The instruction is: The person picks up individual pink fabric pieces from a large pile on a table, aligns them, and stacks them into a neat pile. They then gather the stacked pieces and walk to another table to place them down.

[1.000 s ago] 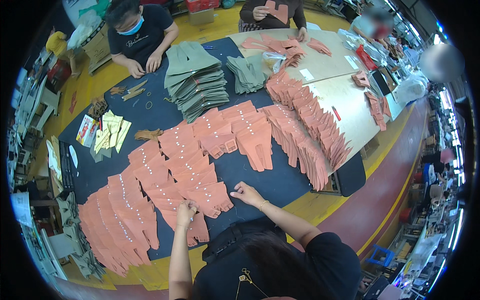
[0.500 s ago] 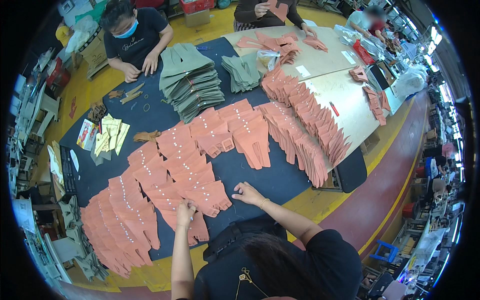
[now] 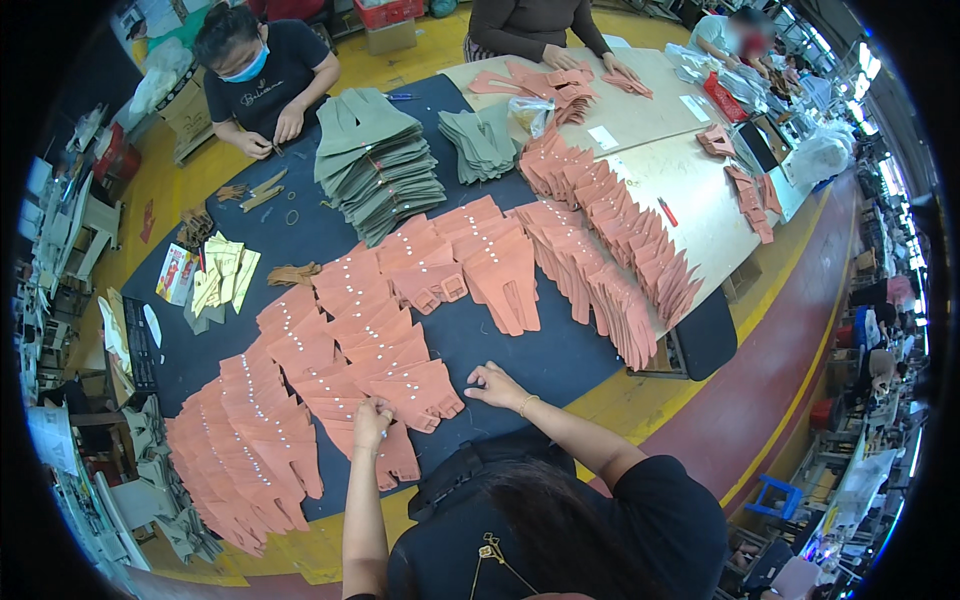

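Note:
My left hand [image 3: 372, 424] is at the near edge of the overlapping coral-red cut pieces [image 3: 400, 385]. Its fingers are pinched together, and what they hold, if anything, is too small to make out. Over the dark table top [image 3: 480, 350], just right of those pieces, hovers my right hand [image 3: 497, 387]. Its fingers are bent, with a gap between thumb and fingertips, and I see nothing in it. Rows of small white dots run across the fanned coral pieces, which spread to the left [image 3: 245, 430] and up toward the middle [image 3: 495, 260].
Grey-green cut pieces [image 3: 380, 165] stand in a tall stack beyond. Yellow pieces [image 3: 225, 272] lie at left. More coral rows [image 3: 610, 220] cross onto a pale board [image 3: 690, 185] holding a red pen [image 3: 667, 211]. One co-worker [image 3: 265, 95] sits far left; another [image 3: 530, 30] stands opposite.
The co-worker opposite has lowered a raised coral piece, and both of that person's hands are now down at the pile. The seated co-worker's hands shifted slightly. Mine stay in place.

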### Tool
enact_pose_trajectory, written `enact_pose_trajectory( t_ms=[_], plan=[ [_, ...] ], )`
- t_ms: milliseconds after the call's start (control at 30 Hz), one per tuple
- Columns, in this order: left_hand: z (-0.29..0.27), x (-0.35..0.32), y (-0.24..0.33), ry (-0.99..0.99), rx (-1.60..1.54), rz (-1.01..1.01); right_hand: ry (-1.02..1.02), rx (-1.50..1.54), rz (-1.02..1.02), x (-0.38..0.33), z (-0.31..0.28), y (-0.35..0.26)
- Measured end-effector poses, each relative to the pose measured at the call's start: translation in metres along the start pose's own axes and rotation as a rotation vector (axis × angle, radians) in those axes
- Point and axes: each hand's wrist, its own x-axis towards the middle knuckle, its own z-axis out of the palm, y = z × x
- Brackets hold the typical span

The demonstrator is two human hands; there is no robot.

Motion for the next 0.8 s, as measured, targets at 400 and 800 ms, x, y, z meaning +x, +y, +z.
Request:
enact_pose_trajectory(
  t_ms=[400,800],
  plan=[
    [-0.003,-0.004,0.011,-0.003,-0.028,0.012,-0.012,0.006,0.004,-0.002,-0.002,-0.003],
    [0.000,0.001,0.003,-0.001,0.031,0.020,0.000,0.011,-0.001,-0.004,-0.001,-0.001]
  ],
)
